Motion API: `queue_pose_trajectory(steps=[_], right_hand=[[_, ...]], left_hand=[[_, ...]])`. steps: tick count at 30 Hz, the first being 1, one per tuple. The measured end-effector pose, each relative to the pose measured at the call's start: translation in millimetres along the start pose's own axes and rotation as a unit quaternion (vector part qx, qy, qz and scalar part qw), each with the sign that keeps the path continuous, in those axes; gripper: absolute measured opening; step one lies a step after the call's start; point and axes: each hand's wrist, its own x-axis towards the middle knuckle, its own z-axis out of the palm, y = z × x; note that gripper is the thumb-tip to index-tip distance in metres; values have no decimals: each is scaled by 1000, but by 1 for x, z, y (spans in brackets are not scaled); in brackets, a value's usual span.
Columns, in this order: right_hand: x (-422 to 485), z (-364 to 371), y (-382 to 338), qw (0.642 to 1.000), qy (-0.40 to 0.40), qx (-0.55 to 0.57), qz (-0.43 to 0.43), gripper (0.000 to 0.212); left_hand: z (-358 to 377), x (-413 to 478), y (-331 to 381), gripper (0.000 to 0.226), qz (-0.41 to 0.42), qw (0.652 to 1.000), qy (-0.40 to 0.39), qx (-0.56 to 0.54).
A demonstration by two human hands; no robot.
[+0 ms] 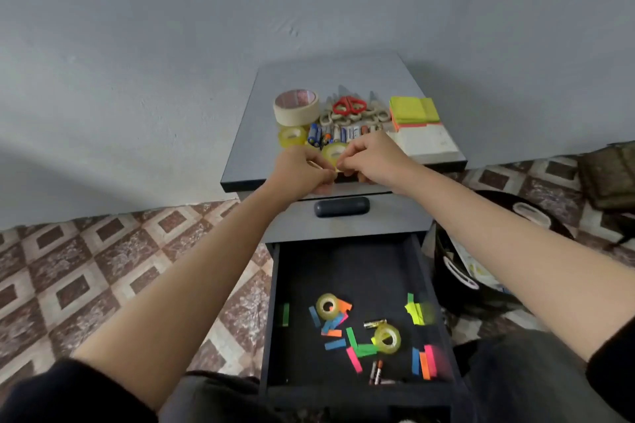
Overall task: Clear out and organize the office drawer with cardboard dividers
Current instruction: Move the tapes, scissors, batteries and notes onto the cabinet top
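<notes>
Drawer [347,268] rear bare; left hand [302,170], right hand [372,158] pinch tape roll [334,152] at cabinet [247,165] edge.

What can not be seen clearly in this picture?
All in the head view:
- Tan thing pinched by left hand and right hand: fingers hide most of it.
- Flags at the right of the drawer: blurred.
- Labels on batteries: too small.
- Bag: cut off by right edge.
</notes>
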Motion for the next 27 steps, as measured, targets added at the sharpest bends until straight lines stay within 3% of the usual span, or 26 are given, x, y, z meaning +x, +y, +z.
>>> queue_pose_trajectory(steps=[7, 18, 27], right_hand=[[-59, 45, 65, 995, -88, -6, 47, 8], [-66, 95, 179, 972, -153, -137, 111, 16], [-42, 122, 238, 911, -211, -328, 135, 15]], left_hand=[[37, -51, -79, 17, -101, 994, -40, -23], [68, -68, -190, 17, -194, 978, -75, 11], [105, -56, -233, 17, -236, 964, -120, 23]])
